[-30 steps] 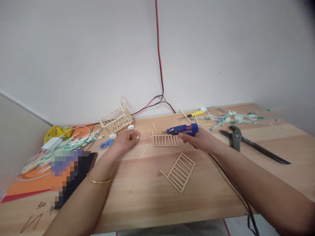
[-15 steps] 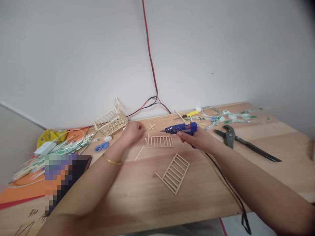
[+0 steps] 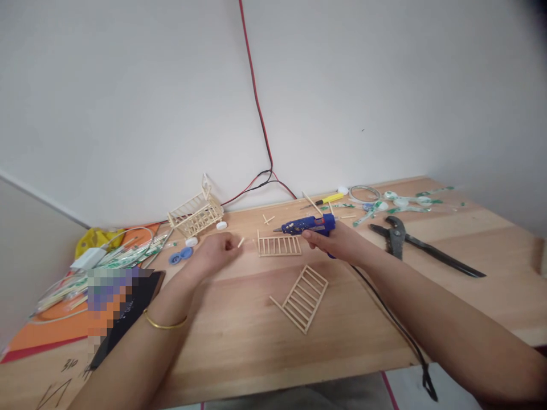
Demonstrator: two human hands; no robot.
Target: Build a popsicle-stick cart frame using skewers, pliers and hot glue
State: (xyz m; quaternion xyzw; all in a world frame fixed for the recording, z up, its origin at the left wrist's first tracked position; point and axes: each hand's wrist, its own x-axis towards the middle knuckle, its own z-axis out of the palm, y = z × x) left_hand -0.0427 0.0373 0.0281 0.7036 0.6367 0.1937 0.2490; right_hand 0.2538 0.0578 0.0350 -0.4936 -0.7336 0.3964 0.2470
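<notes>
My right hand (image 3: 335,242) is wrapped round a blue glue gun (image 3: 310,224), its nozzle pointing left. Below the nozzle lies a small ladder-like frame (image 3: 280,254) of thin wooden sticks. My left hand (image 3: 216,250) pinches a short wooden stick (image 3: 241,242), whose end shows past the fingertips, to the left of that frame. Nearer the table's front edge is a second ladder-like frame (image 3: 294,320) with one stick jutting out. Two crossed bits of stick (image 3: 268,220) lie behind the first frame.
A cart-like stick model (image 3: 199,219) stands by the wall near white caps (image 3: 221,226) and blue caps (image 3: 180,255). Packaged sticks (image 3: 123,250) lie at left. Large pliers (image 3: 444,257) and a yellow-handled tool (image 3: 333,198) are at right. The gun's cord (image 3: 393,319) crosses the table.
My left hand has drawn back towards me and now holds a stick; the loose stick that lay left of the frame is gone from the table. The glue gun stays over the frame.
</notes>
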